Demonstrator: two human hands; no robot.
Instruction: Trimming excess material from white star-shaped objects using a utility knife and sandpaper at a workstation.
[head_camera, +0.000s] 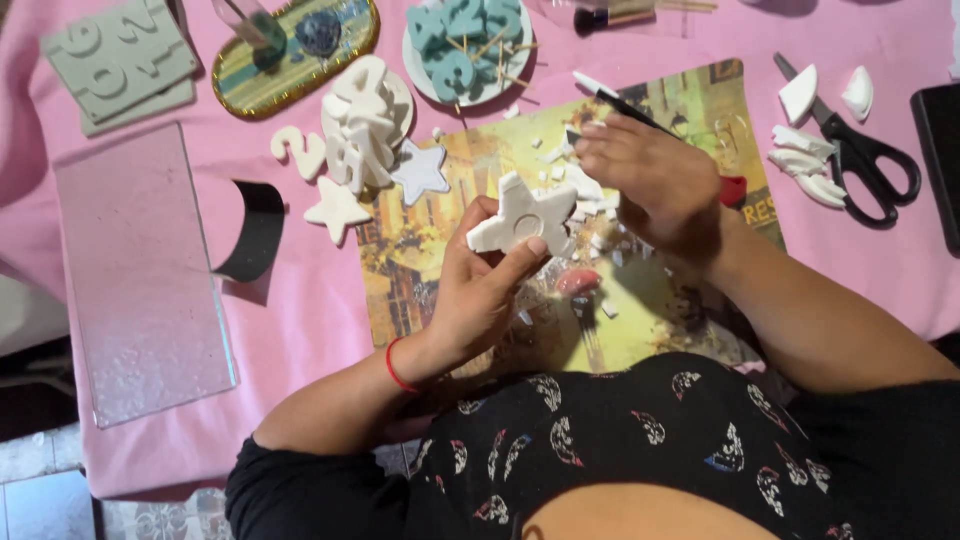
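Pink cloth (300, 300) covers your table. Your left hand (480, 290) grips the white star (522, 218) over the mat (640, 310); your right hand (655, 185), fingers closed on a thin blade (615, 100), trims its edge. Next, judge each cut lightly, turning the star.

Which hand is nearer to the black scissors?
Right. The right hand works over the placemat, closer to the scissors; the left hand, holding the white star, is farther away.

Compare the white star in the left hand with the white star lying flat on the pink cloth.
The held star is lifted and gripped by the left hand; the loose star lies alone on the cloth. The held star shows a round dent; the loose star looks plain and smaller. Both are white casts.
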